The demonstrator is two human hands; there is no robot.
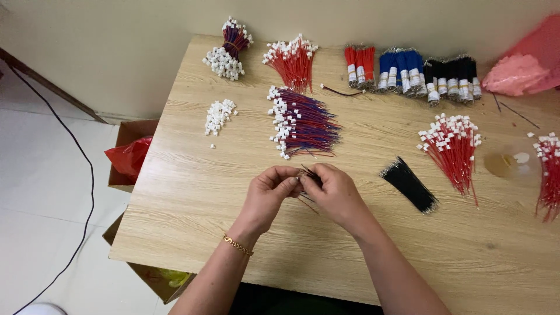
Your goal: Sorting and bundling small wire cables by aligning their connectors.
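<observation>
Working at a pale wooden bench (192,216), a person's two hands meet near its middle, pinching a few thin dark wires (308,175) between them. The landmark is the fan of red-and-blue wires with white plugs (303,123), lying just beyond the hands.

Left of that fan sits a small heap of loose white plugs (219,115), and farther back a tied bundle of plugged wires (229,49). The left hand (269,192), wearing a gold bracelet (237,245), is closed with thumb and fingertips nipping the wire ends. The right hand (332,191) is likewise closed, holding the same wires just nearer than the fan; the loose tails stick out between the two hands.

Right of the fan lie a short black wire bundle (409,184), then a spread of red plugged wires (452,146). Behind the fan stand taped bundles in red, blue and black (411,71).

The step in hand appears to be sorting or aligning wire ends. The next move likely calls for a fine, steady fingertip pinch, keeping the ends level.
</observation>
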